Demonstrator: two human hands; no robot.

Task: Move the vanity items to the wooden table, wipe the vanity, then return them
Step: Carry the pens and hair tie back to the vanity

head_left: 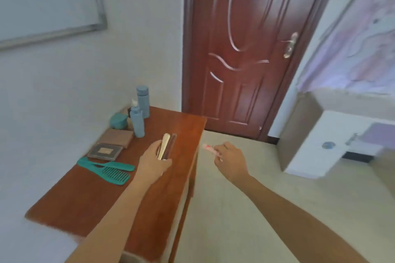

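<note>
Holding slim cases (165, 147) in left hand (154, 163) above wooden table (89, 196)

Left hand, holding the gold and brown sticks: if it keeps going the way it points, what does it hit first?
Probably the nearer pale blue bottle on the wooden table. The left hand points up-table, its slim gold and brown sticks leading. Depth is unclear; it may pass just right of the bottle.

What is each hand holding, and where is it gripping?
Left hand grips slim gold and brown items by their near ends. Right hand pinches a small pink item at one end.
</note>
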